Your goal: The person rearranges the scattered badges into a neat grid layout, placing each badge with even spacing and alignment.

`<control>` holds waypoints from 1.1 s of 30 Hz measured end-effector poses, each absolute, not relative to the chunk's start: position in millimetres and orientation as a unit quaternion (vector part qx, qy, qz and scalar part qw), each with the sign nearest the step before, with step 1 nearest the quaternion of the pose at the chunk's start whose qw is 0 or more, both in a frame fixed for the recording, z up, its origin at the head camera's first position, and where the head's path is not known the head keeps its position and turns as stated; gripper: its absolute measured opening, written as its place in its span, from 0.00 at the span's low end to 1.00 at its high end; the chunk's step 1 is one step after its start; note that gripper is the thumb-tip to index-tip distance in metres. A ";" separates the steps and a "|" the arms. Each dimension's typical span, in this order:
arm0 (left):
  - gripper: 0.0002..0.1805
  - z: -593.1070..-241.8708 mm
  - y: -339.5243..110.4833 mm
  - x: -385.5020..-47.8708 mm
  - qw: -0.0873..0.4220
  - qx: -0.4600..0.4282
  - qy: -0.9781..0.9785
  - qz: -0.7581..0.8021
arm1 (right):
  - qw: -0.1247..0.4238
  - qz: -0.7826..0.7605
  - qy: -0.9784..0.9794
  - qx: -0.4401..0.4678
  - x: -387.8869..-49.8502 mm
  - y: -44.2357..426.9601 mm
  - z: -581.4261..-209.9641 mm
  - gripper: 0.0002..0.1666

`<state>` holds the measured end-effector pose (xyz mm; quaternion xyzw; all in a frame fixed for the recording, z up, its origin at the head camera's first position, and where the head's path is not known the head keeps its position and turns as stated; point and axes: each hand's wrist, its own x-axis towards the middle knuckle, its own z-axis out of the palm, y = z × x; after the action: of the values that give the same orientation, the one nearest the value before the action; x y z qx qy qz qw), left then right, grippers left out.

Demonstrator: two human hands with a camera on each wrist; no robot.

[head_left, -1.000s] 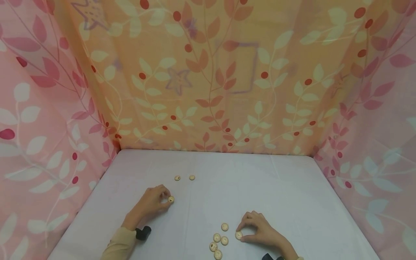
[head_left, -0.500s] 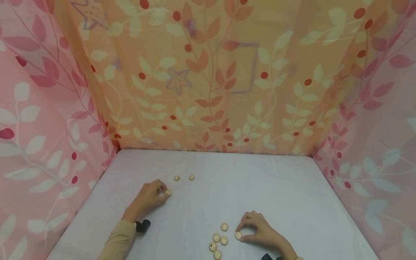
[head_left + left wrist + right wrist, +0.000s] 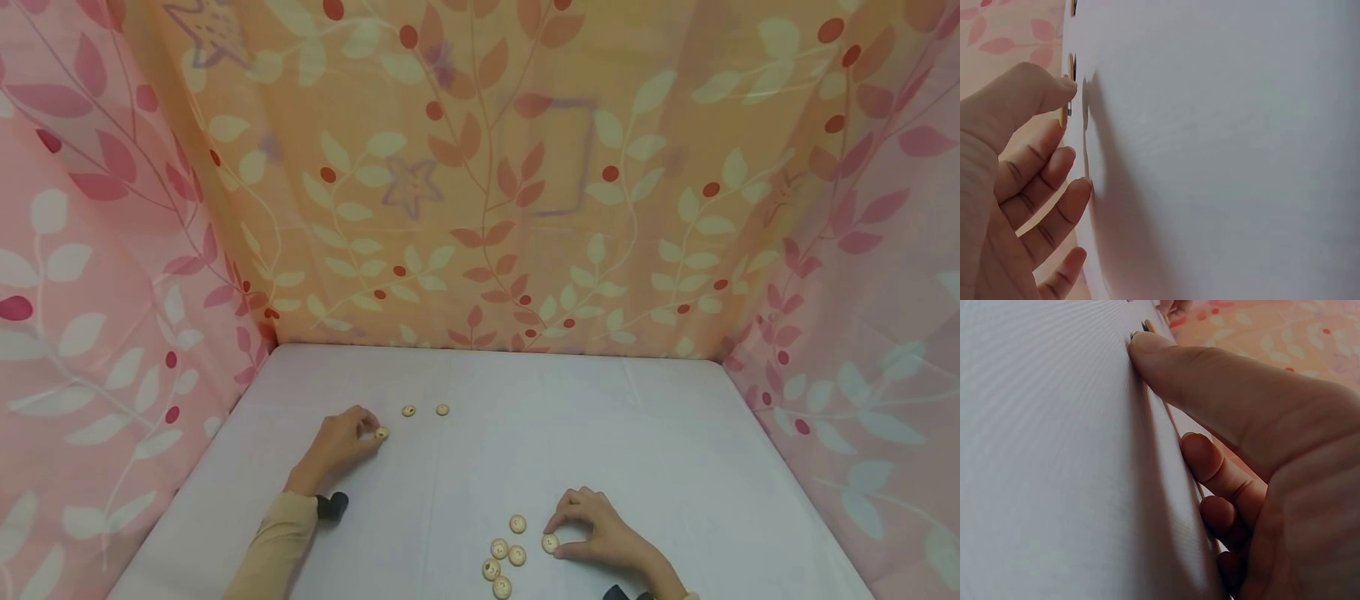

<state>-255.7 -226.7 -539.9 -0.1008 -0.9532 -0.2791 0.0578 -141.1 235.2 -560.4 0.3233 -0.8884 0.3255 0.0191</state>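
Observation:
Between the thumb and forefinger of my left hand (image 3: 339, 443) is a small round wooden disc (image 3: 382, 433) with dark marks on its face. In the left wrist view that disc (image 3: 1064, 117) shows edge-on, near the white tabletop. My right hand (image 3: 602, 531) pinches a similar disc (image 3: 551, 543) by its edges, low at the table surface. The thumb hides most of it in the right wrist view. Two more discs, one with a dark spot (image 3: 408, 411) and one paler (image 3: 442, 410), lie side by side beyond my left hand.
Several loose discs (image 3: 499, 548) lie in a cluster just left of my right hand. The white table (image 3: 630, 433) is enclosed by a leaf-patterned curtain (image 3: 487, 250) behind and pink curtains at both sides. A black wrist device (image 3: 332, 506) sits by the left sleeve.
My left hand has moved away from me and slightly left with its disc, nearer the level of the two far discs. The right hand and the cluster have stayed still.

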 end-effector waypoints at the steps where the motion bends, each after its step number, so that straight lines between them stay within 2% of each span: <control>1: 0.13 -540.1 -227.3 -256.8 0.061 -0.098 -0.954 -0.278 | 0.019 0.326 -0.888 0.323 -141.1 235.1 -560.6 0.13; 33: 0.14 -539.7 -233.4 -289.6 0.057 -0.029 -0.959 -0.276 | 0.039 0.330 -0.880 0.340 -140.6 235.0 -559.4 0.14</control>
<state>-289.6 -233.4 -539.7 -0.0286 -0.9592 -0.2756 0.0570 -140.6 235.0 -559.4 0.3400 -0.8798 0.3299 0.0394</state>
